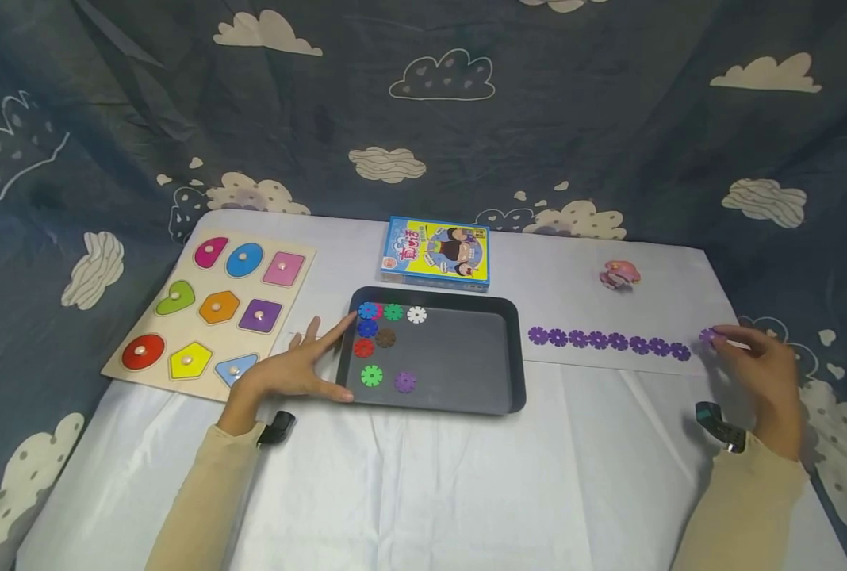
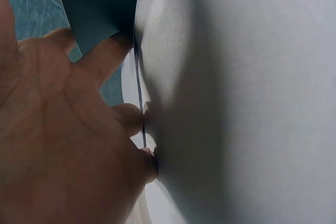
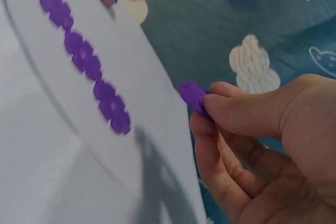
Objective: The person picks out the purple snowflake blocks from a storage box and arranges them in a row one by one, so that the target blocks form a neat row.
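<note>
Between thumb and fingertips, my right hand [image 1: 759, 369] pinches a purple snowflake disc [image 3: 193, 96], held just past the right end of a row of purple discs [image 1: 598, 340] on the white cloth. A gap separates the held disc from the row. With fingers spread, my left hand [image 1: 295, 369] rests at the left side of a dark grey tray [image 1: 466, 357], its thumb and index fingertip at the rim. Inside the tray lie loose discs in several colours, among them a purple disc [image 1: 405, 382], a light green disc [image 1: 371, 376] and a white disc [image 1: 417, 315].
A wooden shape puzzle board [image 1: 234, 266] lies left of the tray, partly behind my left hand. Behind the tray is a blue and yellow box [image 1: 435, 252]. A small pink toy [image 1: 619, 274] sits beyond the row. Dark cloud-print fabric [image 1: 452, 119] hangs around the table.
</note>
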Demonstrator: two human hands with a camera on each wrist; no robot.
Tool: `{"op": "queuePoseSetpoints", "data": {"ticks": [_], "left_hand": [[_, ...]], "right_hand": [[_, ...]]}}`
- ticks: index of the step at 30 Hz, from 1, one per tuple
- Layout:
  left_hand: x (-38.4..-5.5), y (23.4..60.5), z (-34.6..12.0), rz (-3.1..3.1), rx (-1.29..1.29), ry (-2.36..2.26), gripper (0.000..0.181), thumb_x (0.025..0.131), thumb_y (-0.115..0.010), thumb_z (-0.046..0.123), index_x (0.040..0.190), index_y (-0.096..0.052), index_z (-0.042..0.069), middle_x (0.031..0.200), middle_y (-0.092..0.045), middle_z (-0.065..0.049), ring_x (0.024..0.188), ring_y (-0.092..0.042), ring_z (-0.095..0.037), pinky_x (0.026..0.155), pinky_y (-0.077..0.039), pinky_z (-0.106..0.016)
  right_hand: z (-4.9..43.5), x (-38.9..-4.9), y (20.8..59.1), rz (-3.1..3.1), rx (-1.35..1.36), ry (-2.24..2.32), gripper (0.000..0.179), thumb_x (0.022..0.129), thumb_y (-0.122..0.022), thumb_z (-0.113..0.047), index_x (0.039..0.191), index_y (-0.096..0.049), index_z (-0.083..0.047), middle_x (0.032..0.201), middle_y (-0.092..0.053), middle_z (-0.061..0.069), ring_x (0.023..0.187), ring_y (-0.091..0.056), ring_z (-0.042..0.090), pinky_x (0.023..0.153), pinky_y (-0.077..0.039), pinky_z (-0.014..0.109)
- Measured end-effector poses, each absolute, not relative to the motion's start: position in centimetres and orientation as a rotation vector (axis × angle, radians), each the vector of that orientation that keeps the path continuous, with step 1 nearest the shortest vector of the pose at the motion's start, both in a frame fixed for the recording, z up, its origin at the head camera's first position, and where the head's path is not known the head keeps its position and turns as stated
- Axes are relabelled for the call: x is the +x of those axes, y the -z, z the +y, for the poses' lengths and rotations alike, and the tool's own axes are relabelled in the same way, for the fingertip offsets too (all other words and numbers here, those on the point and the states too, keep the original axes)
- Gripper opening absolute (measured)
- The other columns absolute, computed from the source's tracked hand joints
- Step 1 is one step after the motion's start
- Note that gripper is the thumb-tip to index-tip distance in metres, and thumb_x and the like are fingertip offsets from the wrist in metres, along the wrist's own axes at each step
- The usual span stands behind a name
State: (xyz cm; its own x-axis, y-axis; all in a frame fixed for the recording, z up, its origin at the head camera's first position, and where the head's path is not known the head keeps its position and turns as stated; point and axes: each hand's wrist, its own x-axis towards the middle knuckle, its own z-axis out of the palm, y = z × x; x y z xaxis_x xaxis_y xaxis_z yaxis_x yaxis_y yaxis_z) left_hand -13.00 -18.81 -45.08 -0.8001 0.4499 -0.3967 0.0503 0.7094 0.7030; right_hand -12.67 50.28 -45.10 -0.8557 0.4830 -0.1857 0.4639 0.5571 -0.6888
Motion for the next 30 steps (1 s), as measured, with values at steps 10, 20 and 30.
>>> {"op": "queuePoseSetpoints", "data": {"ticks": [10, 20, 30], "left_hand": [[-12.9, 44.9, -18.7, 2.367, 0.411, -0.940, 0.124, 0.070, -0.086, 0.057, 0.157, 0.003, 0.051, 0.167, 0.012, -0.021, 0.150, 0.018, -0.049, 0.116, 0.010, -0.072], [-13.0, 45.1, -18.7, 2.360, 0.382, -0.941, 0.124, 0.070, -0.086, 0.057, 0.156, 0.003, 0.052, 0.165, 0.016, -0.024, 0.147, 0.016, -0.058, 0.113, 0.007, -0.077], [-12.9, 45.1, -18.7, 2.359, 0.373, -0.936, 0.124, 0.070, -0.086, 0.056, 0.156, 0.003, 0.054, 0.166, 0.016, -0.023, 0.148, 0.017, -0.056, 0.114, 0.008, -0.075]], "right_hand": [[51.5, -11.8, 46.5, -2.796, -0.872, -1.190, 0.037, 0.100, -0.059, -0.031, 0.132, -0.063, -0.011, 0.081, -0.047, -0.041, 0.081, -0.046, -0.016, 0.074, -0.047, 0.012], [51.9, -12.0, 47.3, -2.944, -0.790, -0.834, 0.045, 0.100, -0.058, -0.032, 0.131, -0.060, 0.001, 0.094, -0.062, -0.011, 0.084, -0.045, 0.001, 0.069, -0.038, 0.024], [51.4, -12.2, 47.5, -2.947, -0.765, -0.823, 0.043, 0.100, -0.056, -0.024, 0.131, -0.059, 0.005, 0.137, -0.054, 0.032, 0.125, -0.049, 0.047, 0.083, -0.043, 0.045]]}}
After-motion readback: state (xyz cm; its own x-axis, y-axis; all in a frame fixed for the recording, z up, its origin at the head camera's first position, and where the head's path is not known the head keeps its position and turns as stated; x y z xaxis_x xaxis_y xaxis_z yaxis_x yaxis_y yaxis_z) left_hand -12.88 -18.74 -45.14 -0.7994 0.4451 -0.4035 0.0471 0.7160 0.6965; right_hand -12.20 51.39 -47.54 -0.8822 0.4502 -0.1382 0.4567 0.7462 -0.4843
